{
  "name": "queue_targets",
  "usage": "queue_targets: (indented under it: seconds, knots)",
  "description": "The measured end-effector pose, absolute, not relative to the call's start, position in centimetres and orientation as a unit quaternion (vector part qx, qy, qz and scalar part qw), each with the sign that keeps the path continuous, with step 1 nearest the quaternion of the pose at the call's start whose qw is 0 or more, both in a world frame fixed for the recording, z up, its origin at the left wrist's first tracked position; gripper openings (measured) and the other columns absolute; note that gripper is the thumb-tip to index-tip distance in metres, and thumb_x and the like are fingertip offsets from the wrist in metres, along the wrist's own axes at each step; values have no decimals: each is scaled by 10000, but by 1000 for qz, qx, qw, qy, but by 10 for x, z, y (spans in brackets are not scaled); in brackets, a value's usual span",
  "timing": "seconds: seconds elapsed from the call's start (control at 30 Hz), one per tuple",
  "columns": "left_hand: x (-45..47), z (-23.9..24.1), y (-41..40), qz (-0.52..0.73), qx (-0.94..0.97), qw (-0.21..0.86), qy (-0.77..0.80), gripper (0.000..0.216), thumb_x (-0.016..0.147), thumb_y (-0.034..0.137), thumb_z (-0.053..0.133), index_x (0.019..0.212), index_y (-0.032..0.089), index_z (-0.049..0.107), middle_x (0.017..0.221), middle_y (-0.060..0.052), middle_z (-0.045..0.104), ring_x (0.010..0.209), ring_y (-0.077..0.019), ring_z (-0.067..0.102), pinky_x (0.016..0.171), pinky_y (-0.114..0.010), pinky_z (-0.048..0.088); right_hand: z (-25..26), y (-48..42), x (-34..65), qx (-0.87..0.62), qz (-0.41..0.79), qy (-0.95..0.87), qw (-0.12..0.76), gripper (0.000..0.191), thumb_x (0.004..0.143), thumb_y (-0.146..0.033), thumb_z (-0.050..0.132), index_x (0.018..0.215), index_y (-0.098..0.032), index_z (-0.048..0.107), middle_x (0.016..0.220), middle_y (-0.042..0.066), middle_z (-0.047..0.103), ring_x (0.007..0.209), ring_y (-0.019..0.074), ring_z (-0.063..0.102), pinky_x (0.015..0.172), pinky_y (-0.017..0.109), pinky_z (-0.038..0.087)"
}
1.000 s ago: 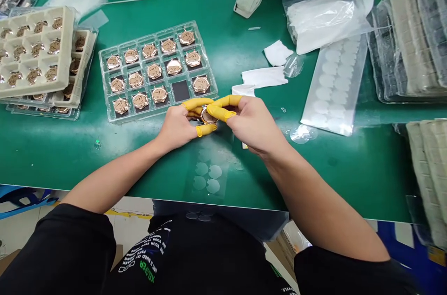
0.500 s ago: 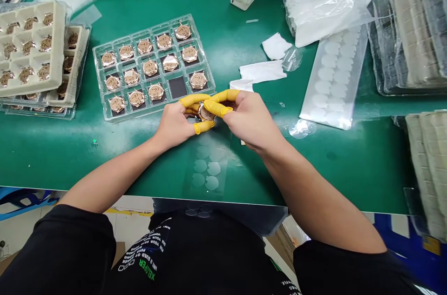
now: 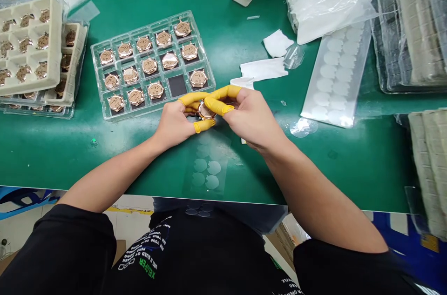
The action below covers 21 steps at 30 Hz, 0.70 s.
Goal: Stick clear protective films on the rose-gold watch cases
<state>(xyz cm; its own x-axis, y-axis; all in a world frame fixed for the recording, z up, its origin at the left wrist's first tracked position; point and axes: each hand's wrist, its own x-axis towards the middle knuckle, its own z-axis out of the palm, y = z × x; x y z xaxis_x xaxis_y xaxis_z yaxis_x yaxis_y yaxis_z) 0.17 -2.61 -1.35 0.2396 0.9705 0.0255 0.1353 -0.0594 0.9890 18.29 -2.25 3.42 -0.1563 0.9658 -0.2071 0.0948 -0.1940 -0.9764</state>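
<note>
- Left grip [image 3: 172,124]: closed, pinching the edge of the held piece between thumb and fingers, with yellow finger cots [image 3: 204,125] on the fingertips.
- Right grip [image 3: 252,118]: closed on the same piece from the opposite side, fingertips also in yellow finger cots [image 3: 215,106].
- Rose-gold watch head [image 3: 206,111]: held between both grips, just above the green surface [image 3: 251,183], tilted, face partly hidden by the fingers.
- Transparent blister tray [image 3: 150,23]: flat on the surface, just beyond the left grip, nearly touching the left fingertips; rows of watch heads seated in separate cells.
- Black pad [image 3: 177,85]: bottom row of the tray, between two watch heads, no watch head on top.
- Beige pulp trays [image 3: 56,30]: stacked at far left, watch heads in the cells, resting on further transparent trays.
- Backing sheet [image 3: 335,85]: right of the grips, carrying rows of round white films.
- Round transparent film [image 3: 302,127]: loose on the surface, just below the backing sheet.
- Second backing sheet [image 3: 207,169]: directly below the grips, with round films.
- White wipes [image 3: 263,69]: just beyond the right grip.
- Plastic bag of white material [image 3: 324,6]: far side of the surface.
- Wrapped tray stacks [image 3: 419,30]: along the right edge.
</note>
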Motion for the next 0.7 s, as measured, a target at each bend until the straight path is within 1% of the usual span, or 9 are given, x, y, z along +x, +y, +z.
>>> queue_targets:
  seconds: [0.1,0.13,0.2,0.3,0.37,0.4,0.5,0.6,0.7]
  knots:
    - [2,-14,-27,408,597,510,466,603,637,275,934,1207,186,757,1098,-45,825,929,-181,781,900,-306,651,40,-17,197,-552,504,-483,456,276,833,-300,841,1092,-248,759,1061,32,765,969,180,710,859,331,574]
    - [2,-14,-27,406,595,512,468,599,640,273,933,1206,188,757,1107,-48,824,936,-182,781,904,-309,650,41,-14,204,-561,476,-473,484,249,852,-302,828,1086,-251,760,1070,39,755,955,173,703,827,325,563]
    - [2,-13,-27,405,591,518,468,599,642,268,931,1210,190,755,1106,-50,822,939,-182,779,906,-310,649,38,-7,221,-573,440,-460,516,107,917,-326,766,950,-225,759,1010,68,740,895,168,688,742,331,528]
    - [2,-14,-27,403,587,525,465,595,649,270,926,1212,191,752,1084,-48,821,931,-179,777,896,-311,648,27,-1,237,-574,445,-469,503,295,990,-395,670,757,-214,681,885,94,705,786,158,644,654,355,468]
    - [2,-14,-28,404,586,526,465,582,658,272,921,1210,197,753,1078,-45,822,931,-180,776,889,-311,645,20,0,237,-548,484,-472,494,153,920,-362,748,856,-238,687,953,68,701,716,127,607,601,336,440]
    - [2,-14,-28,406,585,525,466,576,660,273,921,1207,199,755,1077,-43,823,922,-177,774,881,-309,644,18,-1,234,-530,506,-467,495,166,852,-332,807,953,-260,695,1018,50,699,694,113,595,565,314,422]
    - [3,-15,-29,416,586,516,467,575,652,277,930,1196,199,764,1073,-42,825,896,-172,769,856,-299,640,17,-8,218,-508,563,-455,467,517,702,-344,908,1162,-311,677,1113,16,689,659,102,598,462,254,370]
    - [4,-14,-30,425,590,505,465,558,653,261,920,1186,189,772,1067,-43,828,885,-168,768,848,-287,635,21,-15,201,-518,608,-462,386,503,701,-499,923,1086,-253,714,939,22,700,610,119,597,405,245,363]
    - [5,-12,-30,423,594,502,465,563,663,258,908,1204,184,771,1008,-34,828,829,-158,763,815,-280,632,23,-18,190,-513,635,-468,339,512,639,-554,968,933,-209,728,771,11,701,539,116,579,400,245,404]
